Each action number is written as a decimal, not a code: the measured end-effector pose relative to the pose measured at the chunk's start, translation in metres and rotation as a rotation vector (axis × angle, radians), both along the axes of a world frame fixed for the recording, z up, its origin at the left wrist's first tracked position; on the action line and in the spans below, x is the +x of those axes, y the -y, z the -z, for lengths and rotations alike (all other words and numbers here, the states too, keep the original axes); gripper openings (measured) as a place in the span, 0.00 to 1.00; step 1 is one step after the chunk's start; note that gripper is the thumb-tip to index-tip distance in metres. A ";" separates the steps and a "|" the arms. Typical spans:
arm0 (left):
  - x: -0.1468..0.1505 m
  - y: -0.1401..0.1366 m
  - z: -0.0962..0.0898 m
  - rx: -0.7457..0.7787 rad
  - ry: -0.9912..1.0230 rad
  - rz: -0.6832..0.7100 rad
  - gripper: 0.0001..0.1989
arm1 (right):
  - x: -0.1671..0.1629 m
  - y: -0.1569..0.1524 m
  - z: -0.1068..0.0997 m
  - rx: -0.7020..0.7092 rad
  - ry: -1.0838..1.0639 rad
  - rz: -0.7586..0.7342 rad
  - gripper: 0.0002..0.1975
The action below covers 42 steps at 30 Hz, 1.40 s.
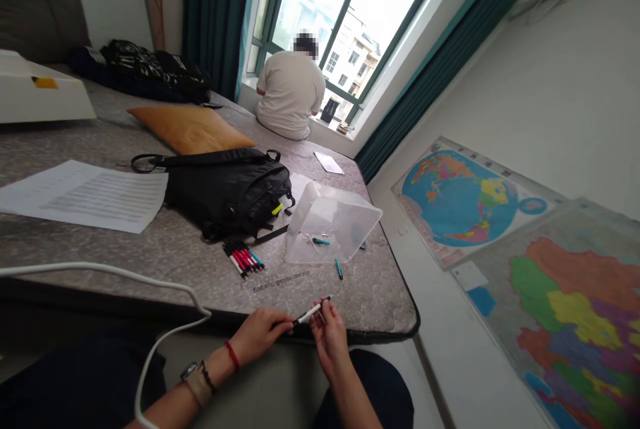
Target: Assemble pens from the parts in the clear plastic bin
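Beyond held pen (309, 313): clear bin (345, 208), black backpack (227, 190)

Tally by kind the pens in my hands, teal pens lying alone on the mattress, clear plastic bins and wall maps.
White-and-black pen, held: 1
Teal pen lying alone: 1
Clear plastic bin: 1
Wall maps: 2
Total: 5

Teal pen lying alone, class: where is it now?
In the head view, right of centre, the teal pen lies by the near edge of the clear bin, beyond the right hand.
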<state>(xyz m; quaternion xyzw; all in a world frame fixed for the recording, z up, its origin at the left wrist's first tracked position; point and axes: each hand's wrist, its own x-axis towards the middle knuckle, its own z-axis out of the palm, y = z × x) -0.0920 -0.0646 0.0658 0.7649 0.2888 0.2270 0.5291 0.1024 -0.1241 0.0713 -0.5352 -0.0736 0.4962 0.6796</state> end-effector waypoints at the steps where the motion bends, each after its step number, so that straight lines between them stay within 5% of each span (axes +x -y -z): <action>1: 0.001 -0.001 0.000 -0.031 -0.008 0.001 0.14 | 0.000 0.001 -0.001 0.001 0.034 -0.003 0.21; 6: 0.008 0.003 0.008 -0.239 0.009 0.050 0.16 | -0.014 0.002 -0.013 0.034 0.397 -0.204 0.20; 13: 0.011 0.000 0.014 -0.240 0.038 -0.092 0.15 | -0.020 -0.014 -0.010 0.069 0.769 -0.544 0.20; 18: 0.009 -0.012 0.018 -0.375 0.156 -0.157 0.20 | 0.026 -0.068 0.001 -0.174 0.930 -0.559 0.25; 26: 0.009 -0.020 0.019 -0.405 0.214 -0.269 0.25 | 0.088 -0.175 -0.010 -0.374 1.245 -0.643 0.12; 35: 0.008 -0.027 0.010 -0.376 0.190 -0.298 0.21 | 0.077 -0.242 -0.004 -0.414 1.793 -0.888 0.16; 42: 0.012 -0.034 0.013 -0.401 0.192 -0.318 0.19 | 0.067 -0.270 -0.005 -0.426 1.978 -1.149 0.14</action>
